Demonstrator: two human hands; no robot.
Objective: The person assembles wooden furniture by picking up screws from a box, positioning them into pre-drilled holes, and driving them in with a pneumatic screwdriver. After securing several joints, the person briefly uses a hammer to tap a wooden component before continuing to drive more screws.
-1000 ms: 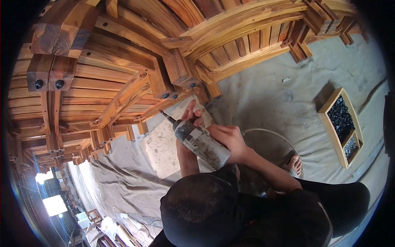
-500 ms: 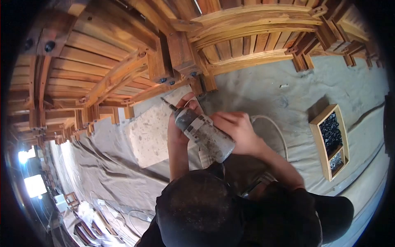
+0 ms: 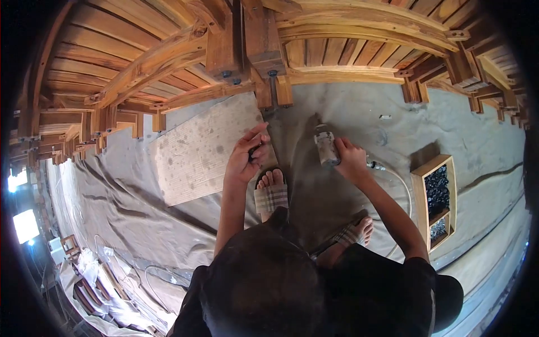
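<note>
My right hand (image 3: 352, 160) is wrapped round a grey, worn cylindrical power tool (image 3: 326, 147), its narrow end pointing up toward the wooden frames. A hose fitting shows just right of that hand. Over the edge of a spotted cardboard sheet (image 3: 202, 151), my left hand (image 3: 246, 156) is raised with curled fingers. Something small and dark shows between them, too small to name. Wooden legs (image 3: 264, 50) with dark round feet stand just beyond both hands, and the two hands are apart.
Slatted wooden furniture (image 3: 359, 28) spans the top and left. A divided wooden box (image 3: 416, 194) of small dark and silvery pieces lies at the right, beside a pale hose (image 3: 409, 188). Grey cloth (image 3: 140, 210) covers the floor. Sandalled feet (image 3: 272, 188) stand below the hands.
My right hand has moved right with the tool, away from my left hand, which no longer touches it. The tool now points more steeply up. The view has shifted slightly.
</note>
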